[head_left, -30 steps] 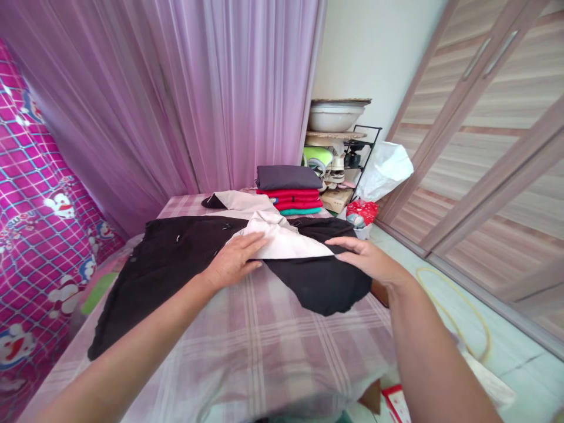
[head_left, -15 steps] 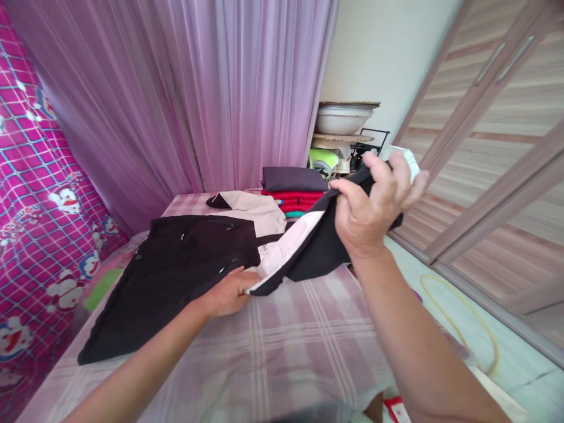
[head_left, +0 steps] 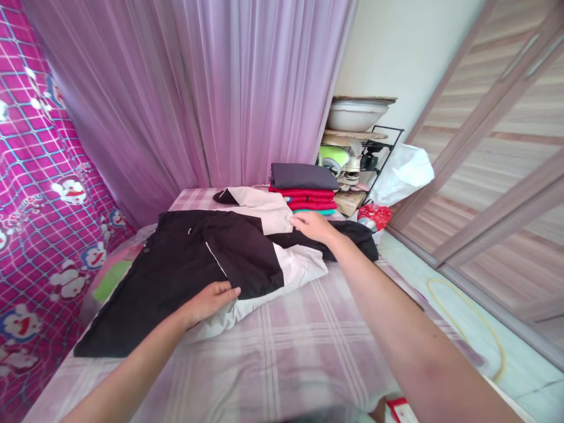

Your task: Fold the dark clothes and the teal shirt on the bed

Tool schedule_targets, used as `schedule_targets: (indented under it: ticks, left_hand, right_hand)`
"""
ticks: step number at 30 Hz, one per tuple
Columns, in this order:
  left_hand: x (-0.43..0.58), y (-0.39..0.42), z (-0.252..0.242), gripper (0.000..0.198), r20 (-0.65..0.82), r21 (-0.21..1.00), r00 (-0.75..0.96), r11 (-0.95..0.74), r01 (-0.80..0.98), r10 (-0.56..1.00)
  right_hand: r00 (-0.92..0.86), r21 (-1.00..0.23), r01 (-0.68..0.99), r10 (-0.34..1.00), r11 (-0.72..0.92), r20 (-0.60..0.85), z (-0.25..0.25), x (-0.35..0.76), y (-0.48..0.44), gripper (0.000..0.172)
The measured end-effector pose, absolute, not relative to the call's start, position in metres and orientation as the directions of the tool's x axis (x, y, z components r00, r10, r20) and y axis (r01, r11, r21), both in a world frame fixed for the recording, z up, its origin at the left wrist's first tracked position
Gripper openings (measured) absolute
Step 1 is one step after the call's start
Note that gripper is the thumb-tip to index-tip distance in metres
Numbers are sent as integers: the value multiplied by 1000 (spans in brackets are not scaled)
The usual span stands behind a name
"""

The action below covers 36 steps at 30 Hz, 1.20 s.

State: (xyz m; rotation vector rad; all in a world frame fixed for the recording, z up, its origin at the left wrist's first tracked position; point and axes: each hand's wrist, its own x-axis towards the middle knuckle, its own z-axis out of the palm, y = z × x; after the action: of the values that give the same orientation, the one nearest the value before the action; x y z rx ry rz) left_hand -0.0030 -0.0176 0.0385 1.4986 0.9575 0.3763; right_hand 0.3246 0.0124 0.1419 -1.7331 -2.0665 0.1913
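Note:
A black and white jacket (head_left: 176,264) lies spread on the bed, its black body to the left. One sleeve is folded across the body, with its black part (head_left: 251,258) on top and white cloth showing along the near edge. The other sleeve, pale with a black cuff (head_left: 225,197), lies toward the curtain. My left hand (head_left: 209,302) rests on the folded sleeve's near edge, fingers stretched out flat. My right hand (head_left: 312,228) is at the edge of the pale sleeve, its fingers pinched together on the cloth; the fingertips are partly hidden.
A stack of folded clothes (head_left: 304,176), dark grey over red and green, sits at the bed's far end. Behind it stands a black rack (head_left: 388,141) with a white basin (head_left: 359,114). A white plastic bag (head_left: 403,176) and a wooden wardrobe (head_left: 489,147) are on the right.
My right hand has come down and left from holding the sleeve raised. That sleeve now lies folded over the jacket's body. My left hand has let go and flattened on the cloth.

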Motion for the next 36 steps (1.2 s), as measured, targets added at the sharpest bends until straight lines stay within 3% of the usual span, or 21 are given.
schedule_targets:
  ticks: [3, 7, 11, 16, 18, 20, 23, 26, 30, 36]
  left_hand:
    - [-6, -15, 34, 61, -352, 910, 593, 118, 397, 724]
    - [-2, -12, 35, 64, -335, 907, 651, 46, 419, 681]
    - [-1, -15, 45, 68, -400, 842, 674, -41, 537, 621]
    - [-6, -18, 57, 71, -477, 798, 701, -74, 598, 530]
    - [-10, -11, 65, 73, -505, 793, 690, -37, 608, 519]
    - [-14, 4, 73, 74, -505, 756, 599, -17, 654, 622]
    - [-17, 31, 77, 69, -293, 616, 345, -99, 782, 892]
    - [-13, 47, 59, 58, -1, 383, 239, -220, 897, 971]
    - [-7, 40, 15, 63, 29, 114, 233, -235, 965, 972]
    - [-17, 25, -6, 64, 81, 19, 296, -298, 954, 952]
  right_hand:
    - [-206, -643, 750, 979, 155, -5, 98, 356, -34, 43]
    - [-72, -726, 684, 997, 79, 41, 45, 358, -76, 55]
    - [-48, -697, 716, 995, -27, -88, 22, 352, -98, 32]
    - [-208, -666, 744, 927, -58, -313, 34, 367, -118, 26]
    - [-239, -638, 770, 921, -14, -308, 50, 372, -118, 22]
    - [-187, -601, 799, 960, 25, -209, 68, 371, -108, 20]
    - [47, -500, 866, 997, -11, 59, 86, 356, -77, 30]
    - [163, -399, 915, 956, -54, 244, 78, 328, -40, 39]
    - [66, -272, 961, 997, -51, 44, 33, 300, -14, 53]
    - [60, -172, 983, 998, -61, -12, -4, 304, -16, 56]
